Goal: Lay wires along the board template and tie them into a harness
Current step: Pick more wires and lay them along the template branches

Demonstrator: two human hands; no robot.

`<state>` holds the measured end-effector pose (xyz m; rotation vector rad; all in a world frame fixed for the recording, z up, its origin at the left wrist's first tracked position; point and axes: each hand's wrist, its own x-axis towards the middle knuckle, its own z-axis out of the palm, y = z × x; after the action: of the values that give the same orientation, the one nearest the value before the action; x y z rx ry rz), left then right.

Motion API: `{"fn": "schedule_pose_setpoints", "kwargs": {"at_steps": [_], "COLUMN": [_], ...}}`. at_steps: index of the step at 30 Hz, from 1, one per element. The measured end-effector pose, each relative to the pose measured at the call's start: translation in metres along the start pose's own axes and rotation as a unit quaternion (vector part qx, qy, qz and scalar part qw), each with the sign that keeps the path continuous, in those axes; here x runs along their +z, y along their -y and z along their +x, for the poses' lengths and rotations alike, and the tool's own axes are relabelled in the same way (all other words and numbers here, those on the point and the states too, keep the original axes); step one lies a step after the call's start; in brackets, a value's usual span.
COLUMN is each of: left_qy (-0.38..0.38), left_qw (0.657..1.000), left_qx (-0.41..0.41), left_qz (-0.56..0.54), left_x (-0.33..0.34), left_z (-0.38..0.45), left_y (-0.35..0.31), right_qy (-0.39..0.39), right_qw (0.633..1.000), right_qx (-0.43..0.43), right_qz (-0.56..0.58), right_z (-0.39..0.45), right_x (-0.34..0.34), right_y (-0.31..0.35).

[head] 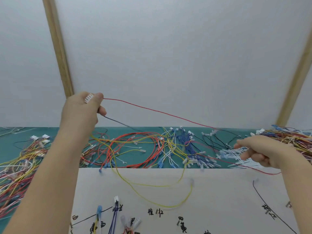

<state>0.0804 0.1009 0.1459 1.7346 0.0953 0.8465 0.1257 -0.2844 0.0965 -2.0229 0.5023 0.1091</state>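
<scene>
Left hand (82, 108) raised, fingers curled round a white connector (88, 97), red wire (158, 112) trailing rightward. Right hand (256, 152) low over the white cable ties (236, 157), fingers loosely bent, grip unclear.

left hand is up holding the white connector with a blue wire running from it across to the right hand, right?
Not quite. The head view shows the wire running from the white connector in the left hand toward the right hand is red, not blue. The rest stands: the left hand is raised and pinches the connector.
</scene>
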Motion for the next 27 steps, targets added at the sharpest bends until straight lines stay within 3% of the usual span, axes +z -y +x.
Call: {"fn": "schedule_pose_setpoints", "kwargs": {"at_steps": [3,5,7,9,11,16,20,27], "left_qy": [-0.057,-0.069,-0.05,-0.009,0.023,-0.008,-0.052,-0.097], "left_qw": [0.996,0.99,0.987,0.987,0.989,0.983,0.97,0.967], "left_qx": [-0.016,-0.042,-0.06,-0.069,-0.074,-0.083,-0.105,-0.099], "left_qz": [-0.061,-0.115,-0.142,-0.143,-0.128,-0.164,-0.214,-0.214], "left_x": [-0.008,-0.009,-0.005,0.001,0.005,-0.002,-0.011,-0.01], "left_z": [0.003,0.004,0.003,0.001,0.0,0.003,0.007,0.007], "left_y": [0.002,0.004,0.006,0.007,0.006,0.007,0.011,0.016], "right_qy": [-0.04,-0.047,-0.06,-0.072,-0.102,-0.205,-0.292,-0.305], "right_qw": [0.999,0.998,0.983,0.936,0.902,0.904,0.902,0.9], "right_qx": [0.009,0.011,0.001,-0.016,-0.042,-0.23,-0.227,-0.226], "right_qz": [0.021,-0.029,-0.173,-0.343,-0.418,-0.297,-0.222,-0.215], "right_z": [0.004,0.002,-0.001,0.0,0.004,0.008,0.015,0.019], "right_x": [-0.014,-0.018,-0.017,-0.012,-0.005,0.002,-0.006,-0.009], "right_y": [-0.007,-0.01,-0.009,-0.006,-0.001,0.004,-0.007,-0.014]}}
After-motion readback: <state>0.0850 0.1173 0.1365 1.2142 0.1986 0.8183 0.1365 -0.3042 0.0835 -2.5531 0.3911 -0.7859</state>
